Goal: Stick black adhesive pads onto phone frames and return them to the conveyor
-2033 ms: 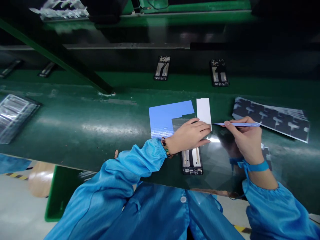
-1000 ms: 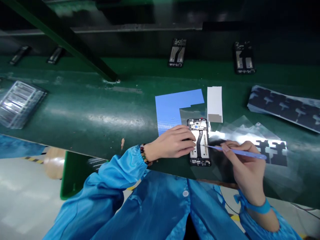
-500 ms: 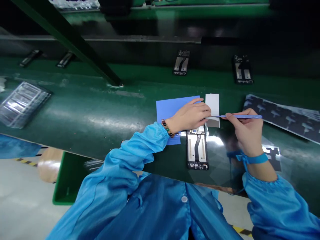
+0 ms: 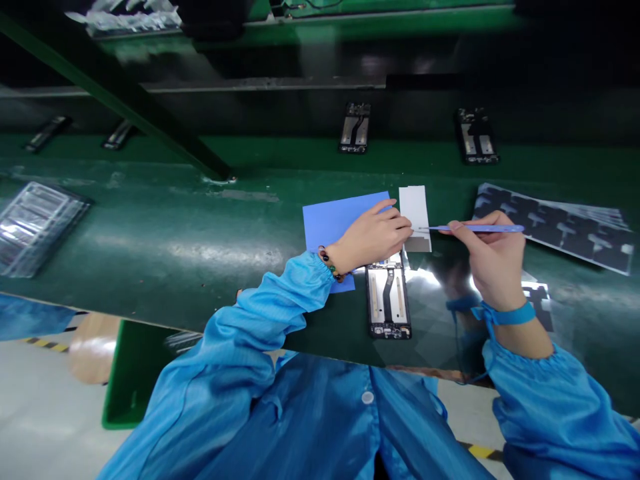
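My left hand [image 4: 373, 235] reaches in over a blue sheet [image 4: 320, 223], palm down. Its fingertips close on the left edge of a small white sheet [image 4: 414, 203] with a grey lower strip; the thumb is hidden. In my right hand [image 4: 493, 257] is a slim purple tool [image 4: 495, 229] with a thin metal tip. The tip points left and lies over the white sheet, close to my left fingertips. Below my left hand an opened phone [image 4: 389, 300] lies on the green bench, its upper end partly covered by the hand.
Sheets of dark die-cut stickers [image 4: 560, 227] lie at right. Two more opened phones [image 4: 355, 128] [image 4: 477, 135] lie along the back. Clear plastic trays [image 4: 37, 227] are stacked at left. A green post [image 4: 165, 127] rises from the bench; a green bin [image 4: 135, 373] stands below its edge.
The whole view has shifted slightly, so bench things appear a little farther left. Both hands keep nearly the same pose, with the tool tip still at the white sheet.
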Action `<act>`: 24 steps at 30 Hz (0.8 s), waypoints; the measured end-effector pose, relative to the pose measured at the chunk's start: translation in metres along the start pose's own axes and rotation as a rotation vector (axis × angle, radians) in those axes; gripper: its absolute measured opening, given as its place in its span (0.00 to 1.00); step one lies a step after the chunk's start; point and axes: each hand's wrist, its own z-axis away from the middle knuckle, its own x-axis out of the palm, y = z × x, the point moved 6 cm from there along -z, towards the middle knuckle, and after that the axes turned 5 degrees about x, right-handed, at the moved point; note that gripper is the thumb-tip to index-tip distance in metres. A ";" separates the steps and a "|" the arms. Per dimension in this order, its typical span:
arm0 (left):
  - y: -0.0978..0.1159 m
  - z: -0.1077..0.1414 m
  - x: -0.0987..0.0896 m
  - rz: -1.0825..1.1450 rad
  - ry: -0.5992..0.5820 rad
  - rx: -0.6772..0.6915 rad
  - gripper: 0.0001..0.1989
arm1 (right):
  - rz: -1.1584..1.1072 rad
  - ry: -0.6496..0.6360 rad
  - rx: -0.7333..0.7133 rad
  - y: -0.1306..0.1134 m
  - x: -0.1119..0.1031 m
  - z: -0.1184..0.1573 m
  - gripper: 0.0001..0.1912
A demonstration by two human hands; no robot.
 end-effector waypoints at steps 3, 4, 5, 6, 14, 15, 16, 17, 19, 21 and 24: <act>0.003 0.001 -0.004 0.047 0.053 -0.047 0.15 | -0.070 0.010 0.007 -0.015 -0.014 0.029 0.24; 0.005 0.005 -0.008 0.071 0.088 -0.072 0.15 | -0.049 -0.014 0.030 -0.017 -0.018 0.045 0.24; 0.007 0.010 -0.015 0.092 0.134 -0.100 0.14 | -0.020 -0.041 0.061 -0.017 -0.020 0.064 0.23; 0.012 0.018 -0.022 0.111 0.182 -0.121 0.13 | 0.022 -0.082 0.098 -0.015 -0.021 0.084 0.22; 0.097 0.111 -0.052 0.358 0.174 0.082 0.08 | 0.106 -0.267 0.090 0.006 -0.001 0.181 0.16; 0.104 0.120 -0.049 0.379 0.172 0.089 0.07 | 0.111 -0.270 0.080 0.007 0.001 0.182 0.16; 0.108 0.127 -0.046 0.392 0.177 0.088 0.07 | 0.118 -0.272 0.073 0.008 0.002 0.182 0.15; 0.111 0.131 -0.044 0.398 0.186 0.087 0.06 | 0.127 -0.274 0.069 0.009 0.003 0.181 0.15; 0.114 0.135 -0.038 0.392 0.182 0.085 0.05 | 0.140 -0.281 0.066 0.010 0.003 0.180 0.15; 0.114 0.135 -0.035 0.372 0.172 0.081 0.05 | 0.147 -0.287 0.065 0.010 0.003 0.180 0.15; 0.114 0.132 -0.036 0.340 0.164 0.093 0.07 | 0.151 -0.280 0.058 0.008 0.003 0.180 0.15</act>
